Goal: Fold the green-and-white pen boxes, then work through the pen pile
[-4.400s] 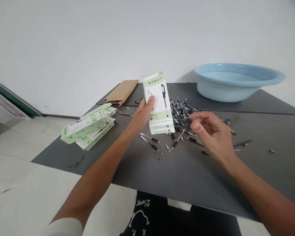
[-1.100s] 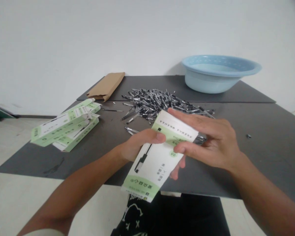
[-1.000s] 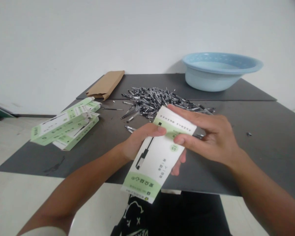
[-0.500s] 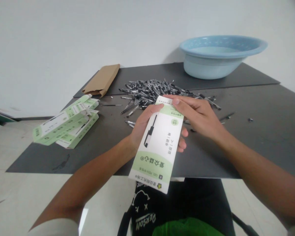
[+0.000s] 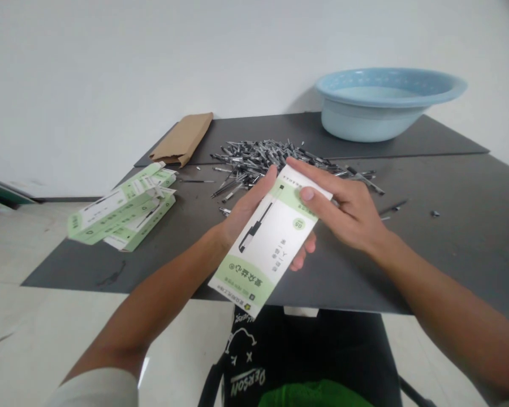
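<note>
Head view: left hand (image 5: pixel 241 217) cradles pen box (image 5: pixel 268 240); right hand (image 5: pixel 343 210) presses its top

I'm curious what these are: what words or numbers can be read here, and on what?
"0.5": upside down, in a green circle on the box.
"PERSON": white letters on the black shirt, first letter unsure.
Chinese characters and small print on that box: upside down, too blurred to read.
Print on the stacked boxes: too small to read.

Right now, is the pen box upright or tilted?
Tilted: the pen box slants face up between left hand and right hand.
</note>
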The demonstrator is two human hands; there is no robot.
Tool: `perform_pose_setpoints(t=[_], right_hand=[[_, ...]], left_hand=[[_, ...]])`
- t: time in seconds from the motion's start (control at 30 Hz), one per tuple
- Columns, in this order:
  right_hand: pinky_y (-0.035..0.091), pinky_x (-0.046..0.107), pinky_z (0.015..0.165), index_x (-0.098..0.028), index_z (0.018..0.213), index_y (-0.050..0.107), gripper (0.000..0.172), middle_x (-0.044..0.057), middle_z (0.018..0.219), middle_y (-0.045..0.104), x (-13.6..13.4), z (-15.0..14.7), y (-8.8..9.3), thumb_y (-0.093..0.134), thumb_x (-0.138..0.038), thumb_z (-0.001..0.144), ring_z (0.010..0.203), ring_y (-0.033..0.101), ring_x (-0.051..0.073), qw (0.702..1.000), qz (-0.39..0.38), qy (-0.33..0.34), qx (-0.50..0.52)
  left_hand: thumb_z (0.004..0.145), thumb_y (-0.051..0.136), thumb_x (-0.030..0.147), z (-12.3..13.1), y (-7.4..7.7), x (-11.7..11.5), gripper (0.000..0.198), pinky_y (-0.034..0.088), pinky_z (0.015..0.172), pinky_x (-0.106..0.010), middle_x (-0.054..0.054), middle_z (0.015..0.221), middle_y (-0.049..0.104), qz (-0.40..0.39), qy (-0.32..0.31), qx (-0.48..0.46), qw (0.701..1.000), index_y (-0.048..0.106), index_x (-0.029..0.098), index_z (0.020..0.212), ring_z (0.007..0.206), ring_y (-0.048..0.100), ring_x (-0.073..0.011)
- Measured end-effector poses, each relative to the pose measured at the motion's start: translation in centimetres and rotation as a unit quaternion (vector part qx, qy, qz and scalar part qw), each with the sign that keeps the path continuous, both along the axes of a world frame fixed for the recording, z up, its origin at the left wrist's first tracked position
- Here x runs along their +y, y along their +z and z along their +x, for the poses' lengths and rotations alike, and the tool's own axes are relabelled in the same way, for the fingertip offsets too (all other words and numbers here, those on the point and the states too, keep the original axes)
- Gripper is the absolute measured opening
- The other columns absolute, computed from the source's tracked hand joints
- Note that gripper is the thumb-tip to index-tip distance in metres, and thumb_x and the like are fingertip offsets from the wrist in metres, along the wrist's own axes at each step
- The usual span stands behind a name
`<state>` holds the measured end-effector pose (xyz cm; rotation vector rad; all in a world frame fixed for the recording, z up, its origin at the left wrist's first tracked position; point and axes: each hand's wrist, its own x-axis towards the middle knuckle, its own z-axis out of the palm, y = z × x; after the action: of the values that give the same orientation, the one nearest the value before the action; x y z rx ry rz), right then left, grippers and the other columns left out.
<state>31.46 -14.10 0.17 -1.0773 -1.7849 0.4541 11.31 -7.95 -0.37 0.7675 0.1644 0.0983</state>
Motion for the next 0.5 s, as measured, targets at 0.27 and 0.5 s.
perform_pose_setpoints(t=[0.27, 0.5], right_hand=[[0.05, 0.032, 0.06, -0.035, 0.162, 0.053, 0.06, 0.005, 0.112, 0.076, -0.1, 0.3, -0.2, 0.064, -0.05, 0.105, 0.076, 0.066, 0.019, 0.998, -0.046, 0.038, -0.021], [0.056, 0.033, 0.077, -0.034, 0.156, 0.051, 0.053, 0.006, 0.121, 0.067, -0.5, -0.4, -1.2, 0.064, -0.047, 0.105, 0.094, 0.066, 0.02, 0.998, -0.055, 0.035, 0.01]], left_hand=[[0.093, 0.044, 0.088, -1.3, 1.1, 1.0, 0.079, 0.063, 0.06, -0.039, -0.015, 0.088, 0.082, 0.041, -0.05, 0.064, 0.996, 0.073, 0.02, 0.12, 0.067, 0.078, -0.0297], [0.093, 0.037, 0.089, -1.4, 0.8, 2.8, 0.091, 0.066, 0.066, -0.042, -0.018, 0.107, 0.083, 0.032, -0.113, 0.053, 0.992, 0.07, 0.018, 0.138, 0.084, 0.083, -0.0339]])
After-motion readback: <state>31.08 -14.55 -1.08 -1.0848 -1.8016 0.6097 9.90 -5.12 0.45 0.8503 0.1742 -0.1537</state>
